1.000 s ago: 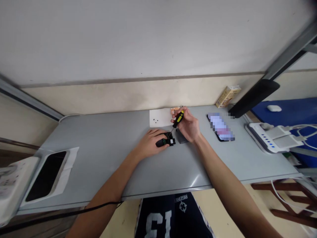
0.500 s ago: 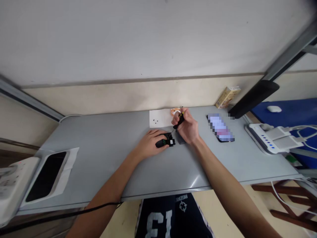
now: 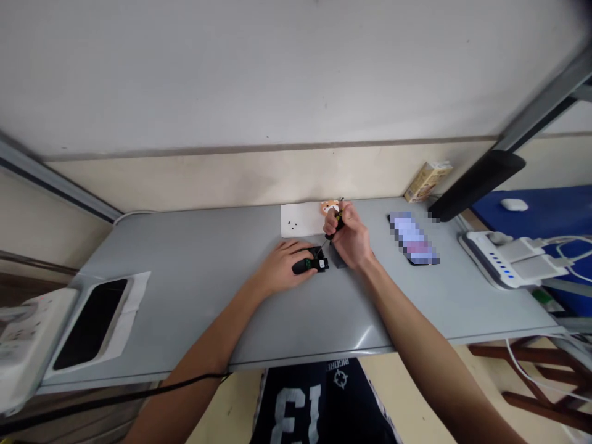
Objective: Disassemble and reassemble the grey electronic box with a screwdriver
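Note:
My left hand (image 3: pixel 284 268) rests on the grey table with its fingers around a small black device (image 3: pixel 305 265) that shows a bit of green and a white square. Its kind is not clear. In my right hand (image 3: pixel 350 237) is a screwdriver (image 3: pixel 333 229) with a black and yellow handle, gripped in closed fingers. The thin shaft slants down to the left, its tip at the device's upper part. A dark flat piece (image 3: pixel 340 259) lies under my right hand, partly hidden. Behind the hands, a white paper (image 3: pixel 303 216) bears several tiny dark pieces (image 3: pixel 292 225), perhaps screws.
An orange and white round item (image 3: pixel 329 205) sits at the paper's right end. To the right are a lit phone (image 3: pixel 413 239), a carton (image 3: pixel 426 182), a black post (image 3: pixel 478 185) and a power strip (image 3: pixel 497 262). At the left, a dark-screened phone (image 3: pixel 90 324) lies beside a white socket block (image 3: pixel 34 345).
The view has shifted very slightly. My left hand still holds the device, and the screwdriver tip stays at nearly the same spot on it.

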A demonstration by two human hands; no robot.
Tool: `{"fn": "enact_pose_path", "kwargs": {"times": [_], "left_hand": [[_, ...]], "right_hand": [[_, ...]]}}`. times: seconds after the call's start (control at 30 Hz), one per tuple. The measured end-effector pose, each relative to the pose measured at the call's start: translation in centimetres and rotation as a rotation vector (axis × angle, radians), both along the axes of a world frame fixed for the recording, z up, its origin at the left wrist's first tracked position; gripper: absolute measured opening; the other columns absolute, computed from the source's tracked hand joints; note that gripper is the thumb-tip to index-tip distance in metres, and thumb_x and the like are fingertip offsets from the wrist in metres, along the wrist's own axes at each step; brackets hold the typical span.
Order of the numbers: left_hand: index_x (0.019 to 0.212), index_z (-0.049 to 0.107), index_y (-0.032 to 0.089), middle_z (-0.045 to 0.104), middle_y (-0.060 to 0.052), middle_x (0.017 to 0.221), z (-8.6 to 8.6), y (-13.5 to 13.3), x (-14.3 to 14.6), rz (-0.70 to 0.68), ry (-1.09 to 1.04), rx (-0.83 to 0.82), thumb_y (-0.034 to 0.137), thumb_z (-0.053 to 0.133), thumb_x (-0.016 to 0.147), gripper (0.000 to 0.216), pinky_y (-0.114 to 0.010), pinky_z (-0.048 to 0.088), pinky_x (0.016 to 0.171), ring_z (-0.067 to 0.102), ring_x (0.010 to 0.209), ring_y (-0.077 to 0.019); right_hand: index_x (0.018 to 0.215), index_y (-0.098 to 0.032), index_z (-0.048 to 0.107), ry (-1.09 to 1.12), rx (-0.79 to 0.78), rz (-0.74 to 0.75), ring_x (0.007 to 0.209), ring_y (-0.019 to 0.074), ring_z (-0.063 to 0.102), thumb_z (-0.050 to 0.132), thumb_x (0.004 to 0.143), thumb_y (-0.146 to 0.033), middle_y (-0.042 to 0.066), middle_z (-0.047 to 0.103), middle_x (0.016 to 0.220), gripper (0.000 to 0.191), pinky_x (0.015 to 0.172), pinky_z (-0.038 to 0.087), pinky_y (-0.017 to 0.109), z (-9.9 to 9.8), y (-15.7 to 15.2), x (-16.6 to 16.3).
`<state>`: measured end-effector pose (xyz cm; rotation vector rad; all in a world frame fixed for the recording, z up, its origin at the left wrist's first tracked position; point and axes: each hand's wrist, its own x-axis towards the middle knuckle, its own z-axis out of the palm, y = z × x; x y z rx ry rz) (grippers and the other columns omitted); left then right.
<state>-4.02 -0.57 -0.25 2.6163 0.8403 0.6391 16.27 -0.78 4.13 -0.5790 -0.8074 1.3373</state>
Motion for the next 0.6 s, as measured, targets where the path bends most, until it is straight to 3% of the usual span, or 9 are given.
{"fn": "enact_pose_path", "kwargs": {"times": [0.13,0.23,0.33,0.5,0.6], "left_hand": [[0.106,0.072,0.026,0.067,-0.004,0.133,-0.11,0.02,0.0,0.007,0.0,0.005,0.039,0.068,0.093,0.018,-0.047,0.046,0.107,0.061,0.122,-0.0251],[0.106,0.071,0.026,0.068,-0.004,0.133,-0.12,0.02,0.01,0.004,-0.001,0.017,0.038,0.069,0.093,0.018,-0.046,0.046,0.107,0.061,0.122,-0.0246],[0.106,0.072,0.026,0.068,-0.004,0.133,-0.07,-0.03,0.01,0.011,0.001,0.013,0.037,0.069,0.093,0.017,-0.046,0.046,0.108,0.061,0.123,-0.0246],[0.107,0.072,0.026,0.068,-0.005,0.133,0.11,-0.16,0.04,0.013,0.007,-0.005,0.037,0.069,0.093,0.018,-0.047,0.045,0.108,0.061,0.124,-0.0255],[0.106,0.072,0.026,0.068,-0.004,0.133,0.2,-0.18,0.04,0.012,0.007,-0.006,0.036,0.069,0.093,0.017,-0.047,0.046,0.107,0.061,0.123,-0.0256]], "right_hand": [[0.09,-0.025,0.057,-0.058,0.01,0.062,0.075,0.0162,0.053,0.059,0.095,-0.052,0.003,0.055,0.09,0.027,0.073,0.049,0.033,-0.19,0.36,0.55],[0.093,-0.025,0.058,-0.05,0.003,0.116,0.069,0.0161,0.049,0.052,0.098,-0.055,0.002,0.051,0.079,0.031,0.068,0.048,0.032,-0.1,0.28,0.52],[0.097,-0.027,0.056,0.005,0.013,0.067,0.064,0.0156,0.043,0.047,0.101,-0.055,0.0,0.045,0.074,0.029,0.064,0.045,0.031,0.18,-0.15,0.04],[0.088,-0.027,0.049,-0.018,0.021,0.018,0.064,0.015,0.043,0.065,0.093,-0.049,-0.001,0.045,0.074,0.027,0.063,0.043,0.029,0.23,-0.35,-0.29],[0.09,-0.027,0.054,-0.06,0.023,0.035,0.073,0.0171,0.051,0.061,0.094,-0.055,0.002,0.053,0.083,0.03,0.069,0.048,0.032,0.12,-0.04,-0.23]]}}
